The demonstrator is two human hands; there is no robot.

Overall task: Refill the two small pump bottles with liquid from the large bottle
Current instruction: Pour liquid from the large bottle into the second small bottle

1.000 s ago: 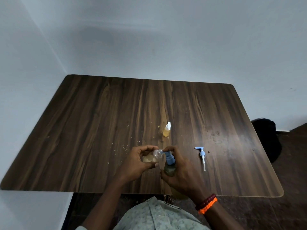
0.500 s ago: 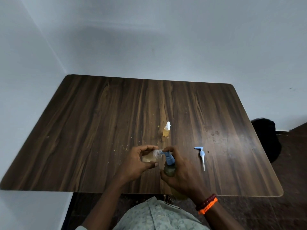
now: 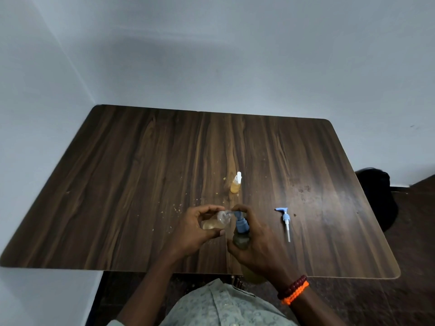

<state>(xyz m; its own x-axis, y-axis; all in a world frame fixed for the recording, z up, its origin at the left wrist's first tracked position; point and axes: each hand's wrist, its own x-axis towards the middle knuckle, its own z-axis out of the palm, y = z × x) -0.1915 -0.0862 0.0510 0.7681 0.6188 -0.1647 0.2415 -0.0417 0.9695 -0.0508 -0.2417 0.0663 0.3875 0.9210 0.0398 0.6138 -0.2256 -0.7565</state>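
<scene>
A person sits at a dark wooden table (image 3: 141, 184), seen from above. The left hand (image 3: 195, 229) curls its fingers and thumb around a small clear bottle (image 3: 217, 221), tilted with its open mouth toward the right hand. That bottle holds a little pale amber liquid. The right hand (image 3: 256, 243) wraps around the neck of the large bottle (image 3: 241, 240), with a finger on top of its blue pump (image 3: 240, 221). The pump's spout reaches into, or right at, the small bottle's mouth; which one is too small to tell.

Compared with a second ago, almost nothing has moved: both hands keep the same grip and the bottles stay mouth to spout. This suggests slow, steady pumping, with the first refill apparently under way and far from full.

Just beyond the hands stands the second small bottle (image 3: 236, 184), capped in white and amber inside; whether it needs filling is unclear. To the right of the right hand lies a loose blue and white pump head (image 3: 285, 220), likely belonging to the bottle being filled.
</scene>
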